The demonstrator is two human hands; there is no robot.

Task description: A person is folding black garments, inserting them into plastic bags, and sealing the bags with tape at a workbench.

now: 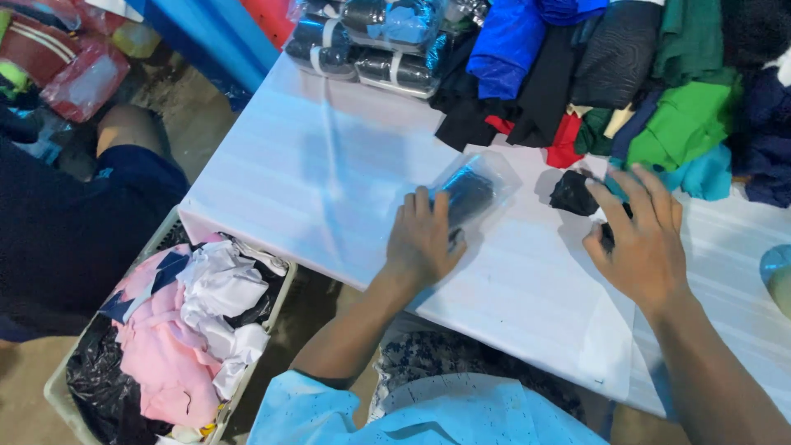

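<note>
My left hand (pixel 422 237) rests flat on the near end of a clear plastic bag (pixel 475 190) with a dark folded garment inside, lying on the white table (pixel 329 165). My right hand (pixel 638 232) hovers with fingers spread over a small black piece of cloth (pixel 573 194) to the right of the bag; a bit of black shows under its palm, and I cannot tell whether it grips it.
A heap of folded clothes in blue, black, green and red (pixel 626 74) covers the table's far right. Several bagged dark garments (pixel 362 41) are stacked at the far middle. A basket of pink, white and black scraps (pixel 181 330) stands at the lower left. Another person's leg (pixel 124 132) is at the left.
</note>
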